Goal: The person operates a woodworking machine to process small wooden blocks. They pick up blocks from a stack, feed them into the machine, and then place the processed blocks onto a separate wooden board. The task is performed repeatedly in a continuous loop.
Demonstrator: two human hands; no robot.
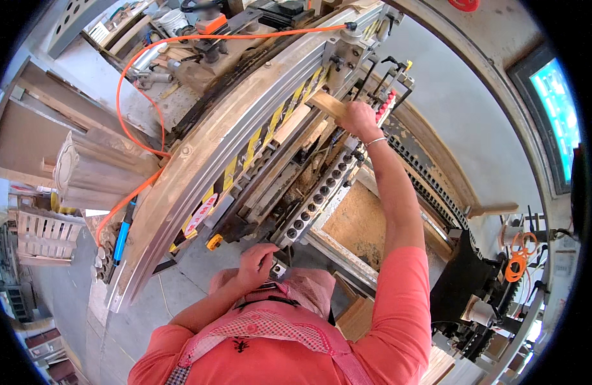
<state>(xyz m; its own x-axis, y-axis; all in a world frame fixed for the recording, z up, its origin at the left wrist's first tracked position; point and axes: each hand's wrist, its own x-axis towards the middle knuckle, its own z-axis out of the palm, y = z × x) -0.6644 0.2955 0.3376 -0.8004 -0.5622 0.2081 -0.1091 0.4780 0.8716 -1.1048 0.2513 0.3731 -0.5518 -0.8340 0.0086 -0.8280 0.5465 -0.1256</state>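
My right arm reaches out to the far side of a woodworking machine, and my right hand (360,120) is closed around the near end of a short wooden board (328,104). A second pale wooden piece (292,124) lies beside the yellow-and-black striped edge, left of the held board. Close to my body, my left hand (256,264) is bent with its fingers curled together by the machine's near corner, next to a small metal block (279,269). Whether anything is in those fingers is hidden.
A row of black round knobs (317,199) runs along a metal bar between my hands. Red knobs (386,106) stand just right of my right hand. An orange hose (119,96) loops over the long rail at left. A lit screen (552,109) hangs at right.
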